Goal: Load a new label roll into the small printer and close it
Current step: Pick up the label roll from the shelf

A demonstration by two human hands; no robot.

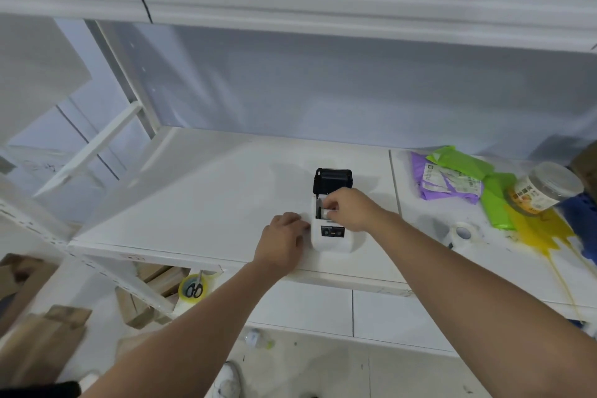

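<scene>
Head view: right hand [347, 208] pinches label roll [325, 212] inside open printer [332, 241]; left hand [284, 237] curled against its side

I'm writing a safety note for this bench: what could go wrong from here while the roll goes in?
1. The right hand has fingers inside the small white label printer under its raised black lid; closing early could pinch them.
2. The printer sits near the white table's front edge, braced only by the left hand; a push might slide it off.
</scene>
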